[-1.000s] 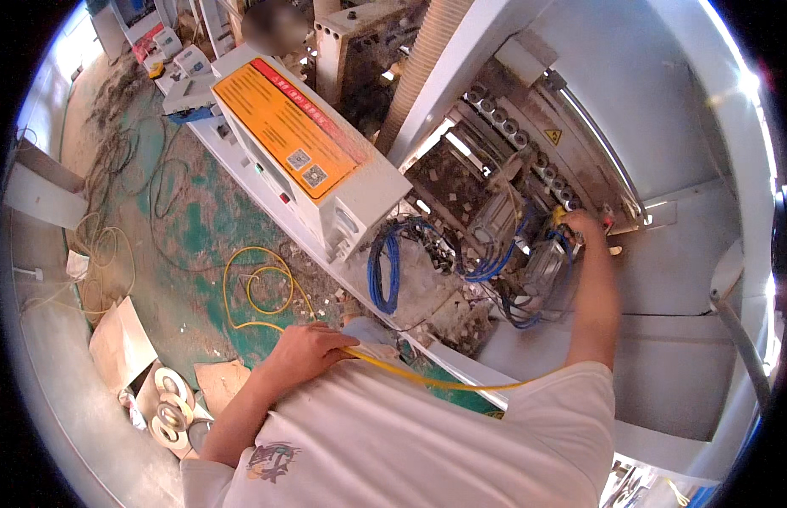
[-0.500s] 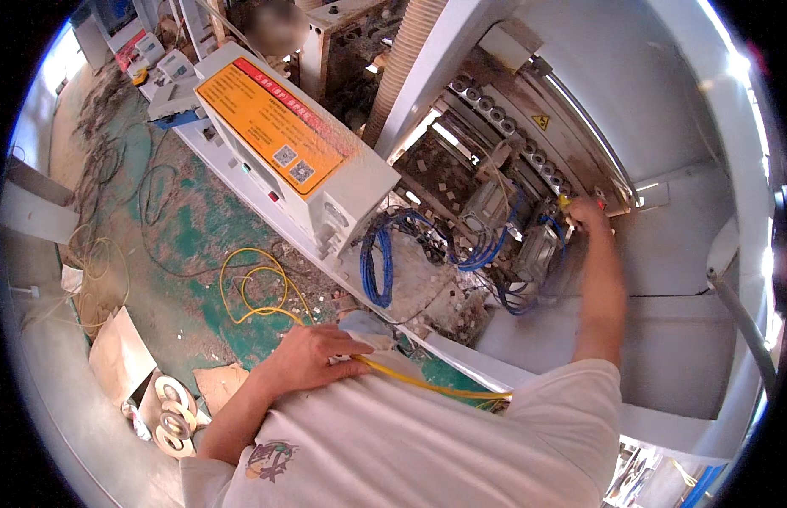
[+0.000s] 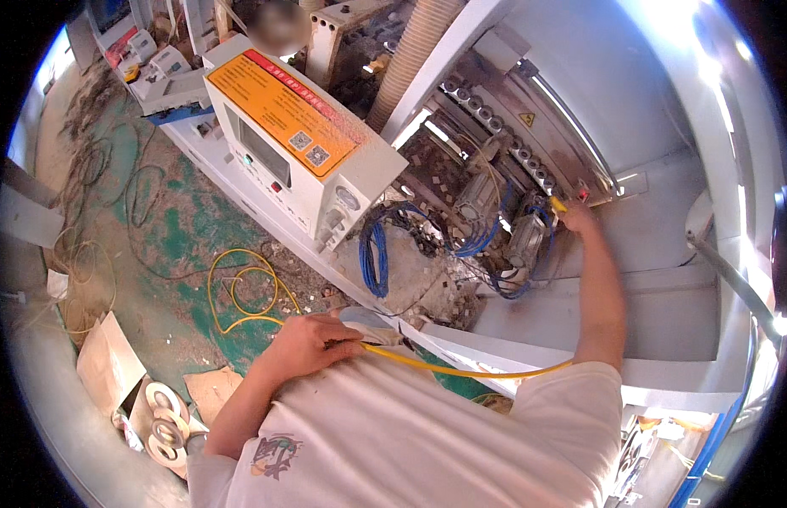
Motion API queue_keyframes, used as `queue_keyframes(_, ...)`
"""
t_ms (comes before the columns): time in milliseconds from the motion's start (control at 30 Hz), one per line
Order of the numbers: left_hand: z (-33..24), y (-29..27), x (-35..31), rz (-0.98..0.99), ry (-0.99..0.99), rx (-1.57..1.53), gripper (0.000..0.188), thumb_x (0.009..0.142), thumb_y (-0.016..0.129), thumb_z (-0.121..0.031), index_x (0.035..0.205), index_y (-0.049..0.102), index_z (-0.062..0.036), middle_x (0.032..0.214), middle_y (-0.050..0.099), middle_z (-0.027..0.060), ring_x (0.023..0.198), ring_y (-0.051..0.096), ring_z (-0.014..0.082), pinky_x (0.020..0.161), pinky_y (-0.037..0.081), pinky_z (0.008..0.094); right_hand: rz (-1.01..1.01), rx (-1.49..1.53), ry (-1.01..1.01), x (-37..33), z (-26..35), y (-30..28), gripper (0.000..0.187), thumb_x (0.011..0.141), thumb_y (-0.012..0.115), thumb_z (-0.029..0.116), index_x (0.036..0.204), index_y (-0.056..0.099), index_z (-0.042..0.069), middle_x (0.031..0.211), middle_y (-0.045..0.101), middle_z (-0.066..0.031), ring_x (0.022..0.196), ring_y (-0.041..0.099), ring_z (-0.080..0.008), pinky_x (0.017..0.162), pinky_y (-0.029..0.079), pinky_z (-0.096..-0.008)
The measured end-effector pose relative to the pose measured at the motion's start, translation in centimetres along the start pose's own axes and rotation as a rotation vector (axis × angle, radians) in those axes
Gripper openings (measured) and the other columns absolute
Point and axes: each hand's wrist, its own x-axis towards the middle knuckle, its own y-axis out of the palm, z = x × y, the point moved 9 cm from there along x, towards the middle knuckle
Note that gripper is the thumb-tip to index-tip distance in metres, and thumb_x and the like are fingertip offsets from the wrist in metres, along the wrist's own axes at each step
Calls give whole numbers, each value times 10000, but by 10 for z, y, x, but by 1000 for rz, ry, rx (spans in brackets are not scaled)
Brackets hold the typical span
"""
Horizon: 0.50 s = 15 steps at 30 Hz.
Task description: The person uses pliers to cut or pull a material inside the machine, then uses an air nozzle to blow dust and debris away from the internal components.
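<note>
**Yellow hose held at both ends, tip reaching into the open machine**

A big white machine [image 3: 664, 254] stands open, its rollers, motors and blue cables [image 3: 375, 262] bare. The control box [image 3: 300, 144] with the orange panel sits to its left. A yellow hose [image 3: 461, 368] runs across the person's chest – loose coils of it lie on the dusty green floor [image 3: 182, 229]. The left hand [image 3: 305, 343] is closed around the hose near the waist. The right hand [image 3: 578, 216], arm stretched out, grips the hose's yellow tip among the motors. This looks like working the tip inside the machine; the next move calls for slack fed from the left hand.
</note>
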Motion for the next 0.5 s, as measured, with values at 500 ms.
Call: queue_keyframes(500, 8, 8, 1, -12, 4, -31, 276, 906, 728, -326, 1039, 785, -91, 917, 736, 125, 828, 701, 311, 741, 561, 403, -221, 46, 30, 0, -9, 15, 409, 906, 665, 317, 1263, 666, 118, 1195, 678, -234, 1076, 661, -410, 926, 527, -506)
